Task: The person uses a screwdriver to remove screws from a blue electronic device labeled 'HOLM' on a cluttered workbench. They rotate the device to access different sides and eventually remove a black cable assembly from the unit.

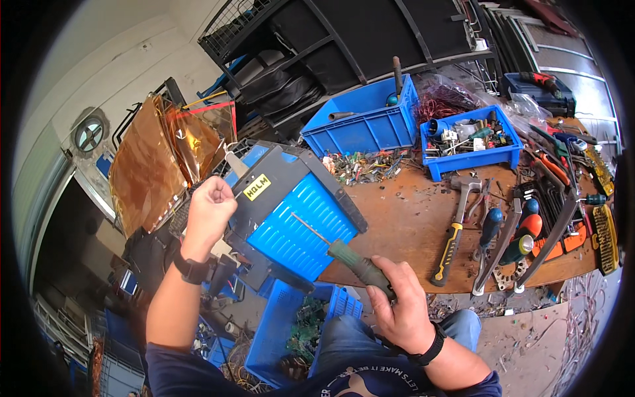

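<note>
My right grip [401,304] wraps the screwdriver [352,259] far back, seemingly to free its shaft over the case [331,205] at the counter's [397,218] left edge; my left grip [213,206] curls closed, any contents hidden.

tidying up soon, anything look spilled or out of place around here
Yes: loose scraps lie heaped on the wooden table in front of the large blue crate, outside any container, so they look spilled. Below the table's near edge, small debris is scattered too.
</note>
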The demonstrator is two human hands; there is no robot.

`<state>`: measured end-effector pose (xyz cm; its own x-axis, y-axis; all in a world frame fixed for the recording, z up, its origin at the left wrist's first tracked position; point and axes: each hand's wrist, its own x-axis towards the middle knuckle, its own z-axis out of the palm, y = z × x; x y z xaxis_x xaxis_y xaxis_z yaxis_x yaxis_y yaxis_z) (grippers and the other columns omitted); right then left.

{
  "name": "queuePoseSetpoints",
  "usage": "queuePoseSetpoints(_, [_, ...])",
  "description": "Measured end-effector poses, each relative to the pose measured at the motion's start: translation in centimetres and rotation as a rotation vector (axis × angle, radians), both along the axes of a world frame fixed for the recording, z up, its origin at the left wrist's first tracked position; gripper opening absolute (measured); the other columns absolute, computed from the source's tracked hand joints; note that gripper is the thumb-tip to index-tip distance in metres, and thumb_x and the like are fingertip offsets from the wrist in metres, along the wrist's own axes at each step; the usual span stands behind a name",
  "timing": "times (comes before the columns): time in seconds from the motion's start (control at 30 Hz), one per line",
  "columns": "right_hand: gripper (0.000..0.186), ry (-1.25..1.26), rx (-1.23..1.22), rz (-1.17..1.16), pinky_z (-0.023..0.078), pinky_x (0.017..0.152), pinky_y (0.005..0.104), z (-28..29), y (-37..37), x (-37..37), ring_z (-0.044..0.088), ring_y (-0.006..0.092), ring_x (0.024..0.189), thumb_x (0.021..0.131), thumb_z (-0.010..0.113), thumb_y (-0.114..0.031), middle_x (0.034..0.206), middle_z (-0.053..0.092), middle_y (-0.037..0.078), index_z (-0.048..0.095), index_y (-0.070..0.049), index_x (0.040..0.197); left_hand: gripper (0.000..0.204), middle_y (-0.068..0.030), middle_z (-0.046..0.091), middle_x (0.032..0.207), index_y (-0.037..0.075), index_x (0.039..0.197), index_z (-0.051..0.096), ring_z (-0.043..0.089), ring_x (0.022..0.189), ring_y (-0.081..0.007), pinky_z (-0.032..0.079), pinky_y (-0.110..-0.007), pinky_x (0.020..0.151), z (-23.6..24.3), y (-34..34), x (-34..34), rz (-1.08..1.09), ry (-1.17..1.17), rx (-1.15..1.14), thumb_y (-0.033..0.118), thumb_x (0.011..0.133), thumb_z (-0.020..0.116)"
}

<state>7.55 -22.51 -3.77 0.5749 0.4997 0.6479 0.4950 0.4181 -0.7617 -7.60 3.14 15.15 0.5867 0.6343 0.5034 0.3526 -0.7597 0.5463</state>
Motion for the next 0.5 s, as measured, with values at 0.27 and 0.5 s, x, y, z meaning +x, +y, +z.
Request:
queuePoseSetpoints(0.27, [0.044, -0.042, 0.022, -0.106, 0.047, 0.066, 0.0391, -0.8, 0.0, 0.4, 0.056, 0.0332, 0.075, 0.079, 0.066, -0.001, 0.089, 0.056, 0.018, 0.055, -0.001, 0.122, 0.010, -0.0072, 0.060, 0.070, -0.002, 0.088, 0.061, 0.056, 0.058, -0.0143, 0.046, -0.026, 0.053, -6.4, -4.4, -0.4, -0.446, -0.390, -0.723, -0.002, 0.081, 0.054])
queuePoseSetpoints(0.5, [0.045, -0.059, -0.013, -0.225, 0.046, 0.069, 0.0399, -1.3, -2.1, 0.4, 0.055, 0.0348, 0.078, 0.078, 0.066, 0.000, 0.092, 0.057, 0.019, 0.054, 0.001, 0.121, 0.011, -0.0083, 0.061, 0.074, -0.002, 0.093, 0.062, 0.057, 0.063, -0.0167, 0.044, -0.029, 0.058, -20.4, -7.2, 2.6, -0.356, -0.214, -1.272, 0.005, 0.086, 0.059])
